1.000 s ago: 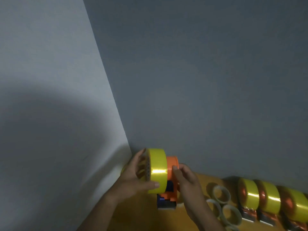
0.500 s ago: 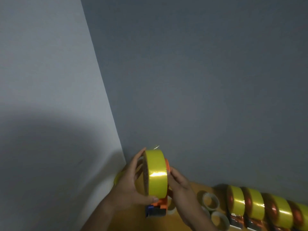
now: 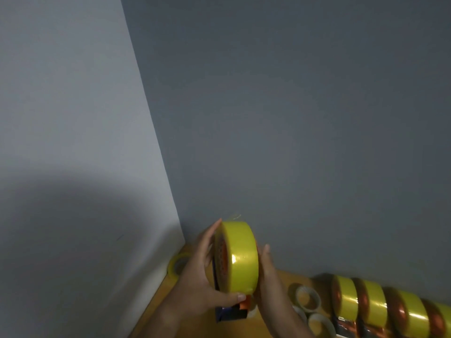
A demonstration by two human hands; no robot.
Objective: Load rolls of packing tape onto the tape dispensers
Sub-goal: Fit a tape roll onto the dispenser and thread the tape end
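A yellow tape roll [image 3: 240, 257] is held upright near the wall corner, its shiny tread towards me. My left hand [image 3: 200, 279] grips it, with fingers flat along its left face and the thumb hooked under its front. Through the roll's left opening shows the orange hub of the tape dispenser [image 3: 231, 312], whose dark and orange lower end sticks out below the roll. My right hand [image 3: 268, 276] lies against the roll's right face with fingers straight. The rest of the dispenser is hidden behind the roll.
On the wooden table [image 3: 283, 279], a row of dispensers loaded with yellow rolls [image 3: 371, 306] runs along the wall at the right. Empty cardboard cores [image 3: 307, 296] lie between them and my hands. Another yellow roll [image 3: 177, 264] lies in the wall corner.
The roll has slid rightwards over the orange dispenser, which now sits mostly hidden behind and inside it. My right fingers went from pinching the orange body to lying flat on the roll's side.
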